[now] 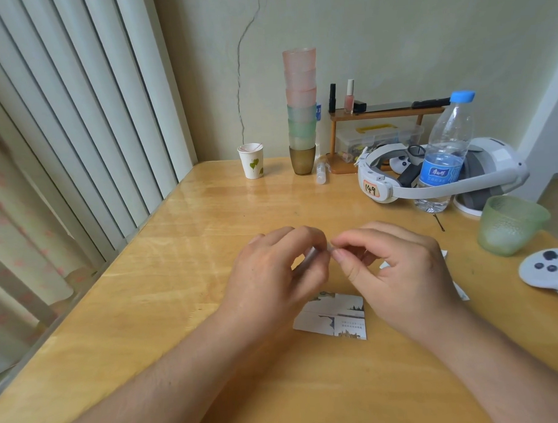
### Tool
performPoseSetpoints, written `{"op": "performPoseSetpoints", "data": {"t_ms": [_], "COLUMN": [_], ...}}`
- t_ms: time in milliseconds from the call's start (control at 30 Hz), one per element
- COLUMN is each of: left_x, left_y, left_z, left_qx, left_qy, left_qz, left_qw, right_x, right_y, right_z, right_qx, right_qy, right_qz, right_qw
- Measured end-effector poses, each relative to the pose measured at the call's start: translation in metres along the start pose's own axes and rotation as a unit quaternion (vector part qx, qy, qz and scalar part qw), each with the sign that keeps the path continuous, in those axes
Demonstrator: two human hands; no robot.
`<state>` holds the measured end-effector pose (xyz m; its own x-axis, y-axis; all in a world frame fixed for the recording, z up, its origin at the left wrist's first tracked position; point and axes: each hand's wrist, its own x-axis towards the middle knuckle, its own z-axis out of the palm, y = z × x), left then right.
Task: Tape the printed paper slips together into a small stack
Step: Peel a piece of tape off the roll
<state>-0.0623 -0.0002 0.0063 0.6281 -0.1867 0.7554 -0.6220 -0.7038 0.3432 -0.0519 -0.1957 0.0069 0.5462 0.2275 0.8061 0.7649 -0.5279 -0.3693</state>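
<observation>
Wooden table [180,309] carries one cup stack [301,109], bottle [443,155] and headset [441,174] at its far edge, while left hand [274,281] and right hand [400,270] pinch clear tape [314,254] above the slips [335,317].

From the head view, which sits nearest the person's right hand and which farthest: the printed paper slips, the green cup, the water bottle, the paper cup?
From the right hand:
1. Printed paper slips, just below it, near the table's front.
2. Green cup, to its right.
3. Water bottle, behind it to the right.
4. Paper cup, far back left by the wall.
</observation>
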Motion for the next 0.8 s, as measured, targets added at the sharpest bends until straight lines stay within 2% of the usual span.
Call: {"op": "performPoseSetpoints", "data": {"t_ms": [133, 233, 467, 600, 800], "left_x": [0.000, 0.000, 0.003, 0.006, 0.007], "left_y": [-0.002, -0.003, -0.005, -0.003, -0.002], "left_z": [0.002, 0.003, 0.002, -0.002, -0.008], "left_qx": [0.028, 0.045, 0.047, -0.015, -0.126], "left_qy": [-0.009, -0.013, -0.020, -0.029, -0.093], "left_qz": [0.025, 0.037, 0.033, 0.000, -0.041], "left_qw": [0.999, 0.998, 0.998, 0.999, 0.987], "right_x": [0.000, -0.001, 0.001, 0.003, 0.002], "right_y": [0.002, 0.004, 0.005, 0.004, 0.003], "right_z": [-0.002, -0.002, -0.003, -0.004, -0.001], "right_qx": [-0.034, -0.056, -0.101, -0.085, -0.024], "right_qy": [-0.016, -0.016, -0.036, -0.058, -0.062], "right_qz": [-0.032, -0.022, -0.056, -0.070, -0.070], "right_qw": [0.999, 0.998, 0.993, 0.992, 0.995]}}
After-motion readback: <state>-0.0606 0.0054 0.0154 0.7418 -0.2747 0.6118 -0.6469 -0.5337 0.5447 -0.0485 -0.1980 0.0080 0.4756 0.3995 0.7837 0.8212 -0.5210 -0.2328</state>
